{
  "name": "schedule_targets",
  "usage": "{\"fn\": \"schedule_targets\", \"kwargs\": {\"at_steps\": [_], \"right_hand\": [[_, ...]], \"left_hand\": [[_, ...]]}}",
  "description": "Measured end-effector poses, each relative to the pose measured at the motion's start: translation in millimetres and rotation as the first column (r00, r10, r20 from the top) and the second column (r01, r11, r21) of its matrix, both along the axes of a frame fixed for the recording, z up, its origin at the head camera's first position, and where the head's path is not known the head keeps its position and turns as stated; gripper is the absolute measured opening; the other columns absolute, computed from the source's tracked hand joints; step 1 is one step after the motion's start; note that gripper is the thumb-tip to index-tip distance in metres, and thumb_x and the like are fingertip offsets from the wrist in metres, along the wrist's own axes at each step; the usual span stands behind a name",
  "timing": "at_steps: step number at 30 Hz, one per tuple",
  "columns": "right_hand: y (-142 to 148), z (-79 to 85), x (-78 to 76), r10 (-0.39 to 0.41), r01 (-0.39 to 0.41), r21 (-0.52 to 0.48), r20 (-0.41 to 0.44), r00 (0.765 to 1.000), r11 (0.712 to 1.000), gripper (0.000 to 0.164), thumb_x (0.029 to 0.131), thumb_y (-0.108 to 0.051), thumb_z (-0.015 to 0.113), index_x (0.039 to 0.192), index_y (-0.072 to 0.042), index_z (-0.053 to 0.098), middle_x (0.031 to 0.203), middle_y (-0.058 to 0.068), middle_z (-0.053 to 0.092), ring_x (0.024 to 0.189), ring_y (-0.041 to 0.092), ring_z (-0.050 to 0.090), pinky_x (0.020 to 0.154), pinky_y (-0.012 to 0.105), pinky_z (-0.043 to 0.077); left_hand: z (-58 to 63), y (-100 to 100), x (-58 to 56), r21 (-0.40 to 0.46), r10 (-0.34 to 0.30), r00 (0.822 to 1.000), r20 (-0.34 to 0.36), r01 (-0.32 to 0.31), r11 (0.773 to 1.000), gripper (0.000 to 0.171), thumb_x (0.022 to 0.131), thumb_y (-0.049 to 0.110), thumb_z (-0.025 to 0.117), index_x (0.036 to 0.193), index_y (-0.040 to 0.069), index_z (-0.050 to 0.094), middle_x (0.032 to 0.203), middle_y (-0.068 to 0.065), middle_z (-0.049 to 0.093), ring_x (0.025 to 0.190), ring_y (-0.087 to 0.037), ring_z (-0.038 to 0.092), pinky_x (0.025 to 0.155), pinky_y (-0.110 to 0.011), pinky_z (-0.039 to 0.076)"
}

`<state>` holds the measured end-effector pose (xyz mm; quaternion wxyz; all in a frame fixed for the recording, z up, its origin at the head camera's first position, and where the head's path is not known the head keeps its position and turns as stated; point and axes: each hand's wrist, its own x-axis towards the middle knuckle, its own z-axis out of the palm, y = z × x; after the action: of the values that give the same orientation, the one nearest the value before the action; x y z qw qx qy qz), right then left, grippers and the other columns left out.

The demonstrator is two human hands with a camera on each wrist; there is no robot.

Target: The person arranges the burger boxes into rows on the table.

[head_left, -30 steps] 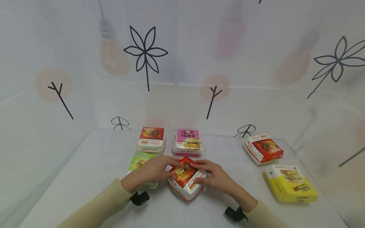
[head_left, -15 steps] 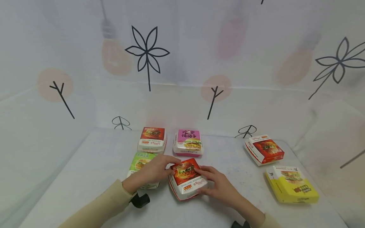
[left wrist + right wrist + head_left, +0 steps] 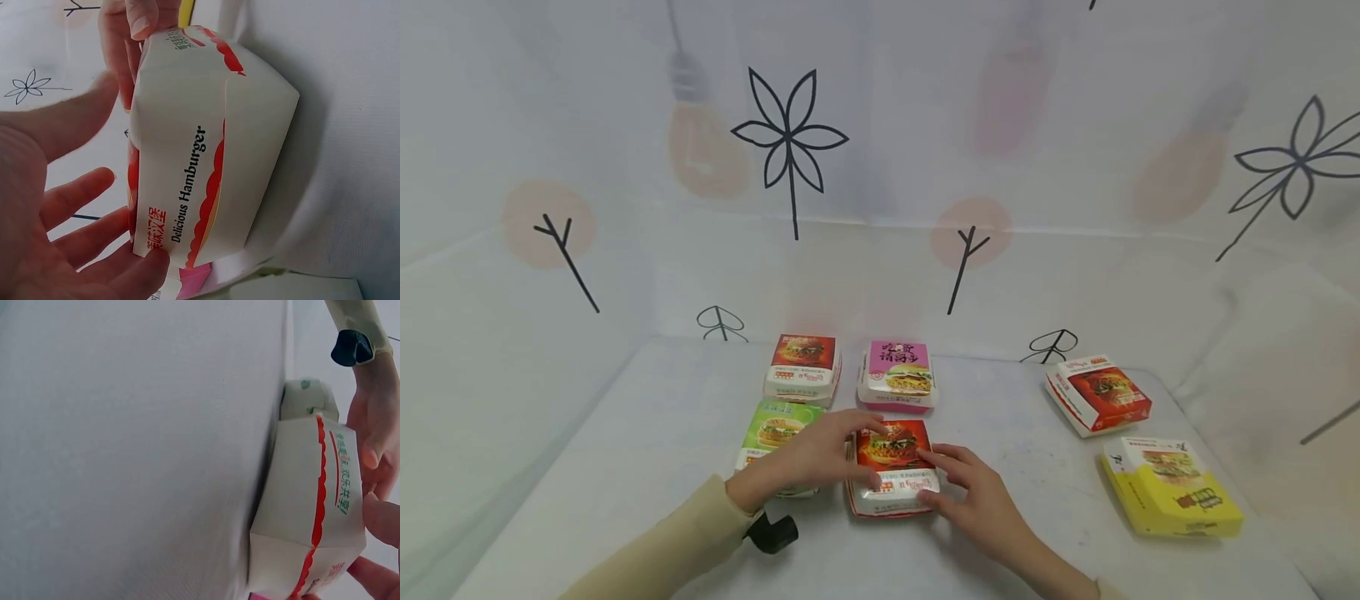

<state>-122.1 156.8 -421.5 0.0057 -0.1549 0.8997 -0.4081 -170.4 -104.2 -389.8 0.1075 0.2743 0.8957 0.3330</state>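
Note:
A red-and-white hamburger box [image 3: 891,454] lies on the white table between both hands, its front edge towards me. My left hand [image 3: 820,454] is at its left side, over the edge of a green-and-white burger box [image 3: 775,429]. In the left wrist view its fingers are spread, with a fingertip [image 3: 156,259] at the corner and the thumb apart from the lid. My right hand [image 3: 981,504] touches the right side. Its thumb [image 3: 384,519] lies at the lid's edge, its fingers fairly straight and partly hidden behind the box.
Behind stand another red-and-white box [image 3: 805,367] and a pink box [image 3: 897,375], close together. At the right lie a tilted red-and-white box [image 3: 1097,392] and a yellow box [image 3: 1172,483]. A patterned white cloth [image 3: 880,275] forms the back wall.
The box between my hands has turned from a slant to square with the table, its front facing me. My right hand has shifted down along its right side; the other boxes have stayed put.

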Motion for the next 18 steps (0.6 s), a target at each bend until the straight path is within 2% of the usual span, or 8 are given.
{"fn": "schedule_targets", "kwargs": {"at_steps": [4,9,15,18], "right_hand": [[-1.6,0.9,2.8,-0.013,0.013,0.004,0.001,1.000,1.000,0.050,0.084,-0.045,0.078,0.129,-0.026,0.068,0.131,0.002,0.057,0.121,0.026,0.055,0.089,0.039,0.056],[-2.3,1.5,4.6,-0.017,0.017,0.033,-0.007,1.000,0.999,0.049,0.087,-0.048,0.074,0.131,-0.027,0.067,0.133,0.001,0.057,0.122,0.026,0.055,0.090,0.043,0.055],[-1.1,2.1,4.4,0.000,0.000,0.041,-0.003,1.000,0.999,0.052,0.087,-0.044,0.075,0.135,-0.027,0.064,0.144,0.003,0.051,0.132,0.032,0.049,0.098,0.057,0.048],[-0.8,2.3,3.9,0.024,-0.024,0.022,0.013,1.000,0.999,0.054,0.087,-0.039,0.077,0.137,-0.028,0.062,0.149,0.007,0.048,0.134,0.035,0.046,0.099,0.059,0.045]], "left_hand": [[1.1,2.3,1.3,-0.044,-0.010,1.000,0.005,0.010,0.999,0.068,0.074,0.048,0.085,0.133,0.025,0.061,0.145,0.004,0.051,0.136,-0.023,0.042,0.109,-0.050,0.039],[1.7,4.3,1.1,-0.098,-0.020,1.000,-0.003,0.019,0.995,0.072,0.074,0.048,0.085,0.137,0.027,0.060,0.151,0.004,0.045,0.140,-0.024,0.037,0.109,-0.051,0.038],[3.3,5.6,1.0,-0.118,-0.033,0.999,-0.011,0.031,0.993,0.073,0.075,0.045,0.085,0.140,0.029,0.058,0.153,0.002,0.043,0.142,-0.025,0.035,0.111,-0.052,0.035],[5.0,6.0,2.2,-0.101,-0.044,0.999,-0.003,0.043,0.994,0.071,0.076,0.041,0.086,0.140,0.028,0.058,0.154,0.001,0.041,0.143,-0.027,0.034,0.111,-0.053,0.034]]}}
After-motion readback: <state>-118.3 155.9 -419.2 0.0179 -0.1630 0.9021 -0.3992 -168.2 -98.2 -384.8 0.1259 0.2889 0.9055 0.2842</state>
